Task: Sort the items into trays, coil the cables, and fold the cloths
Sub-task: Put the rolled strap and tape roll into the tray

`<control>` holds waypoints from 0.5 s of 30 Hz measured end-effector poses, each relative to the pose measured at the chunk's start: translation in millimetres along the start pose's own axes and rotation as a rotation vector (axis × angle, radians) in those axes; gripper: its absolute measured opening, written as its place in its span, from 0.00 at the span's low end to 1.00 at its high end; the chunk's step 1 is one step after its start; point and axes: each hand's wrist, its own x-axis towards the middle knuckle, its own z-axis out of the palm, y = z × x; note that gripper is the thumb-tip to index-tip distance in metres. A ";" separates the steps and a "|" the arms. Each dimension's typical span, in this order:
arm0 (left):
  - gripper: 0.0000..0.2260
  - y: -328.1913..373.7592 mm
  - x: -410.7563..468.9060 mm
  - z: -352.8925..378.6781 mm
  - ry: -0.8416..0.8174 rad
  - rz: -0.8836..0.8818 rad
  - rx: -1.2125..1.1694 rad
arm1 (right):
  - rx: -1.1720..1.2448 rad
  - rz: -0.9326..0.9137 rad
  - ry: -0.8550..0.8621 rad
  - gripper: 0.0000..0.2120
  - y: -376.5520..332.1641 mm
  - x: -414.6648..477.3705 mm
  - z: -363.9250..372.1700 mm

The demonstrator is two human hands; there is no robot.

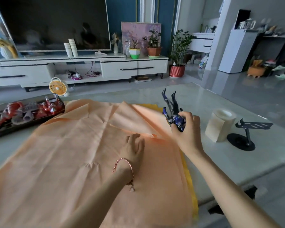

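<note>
Grasping a blue-and-black plastic action figure (175, 115), right hand (186, 129) lifts it above the peach-orange cloth (72, 153); left hand (133, 149) rests flat, fingers released.

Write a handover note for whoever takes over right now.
Left hand rests flat on the orange cloth. Right hand grips a blue toy figure, legs up, over the cloth's right edge.
Done: red toys lie in the tray at far left.
Left: tray the figure; sort the black stand and cream roll on the table at right; fold the orange cloth and the yellow cloth under it. No cables in view.
</note>
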 end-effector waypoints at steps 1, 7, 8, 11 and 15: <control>0.13 3.4 -3.0 -9.4 0.055 -0.057 -0.121 | 0.034 -0.047 -0.072 0.17 -14.4 -12.9 1.3; 0.15 -3.9 -15.9 -110.5 -0.040 -0.571 -1.088 | 0.230 -0.266 -0.521 0.18 -95.0 -85.5 14.5; 0.17 -9.0 -20.6 -129.3 -0.063 -0.618 -1.166 | 0.270 -0.274 -0.571 0.18 -106.1 -96.9 19.0; 0.12 -27.8 -36.4 -186.0 0.040 -0.677 -1.229 | 0.344 -0.245 -0.715 0.20 -146.8 -129.4 43.9; 0.18 -49.1 -54.5 -254.2 0.175 -0.651 -1.183 | 0.453 -0.019 -0.930 0.24 -200.9 -148.6 88.8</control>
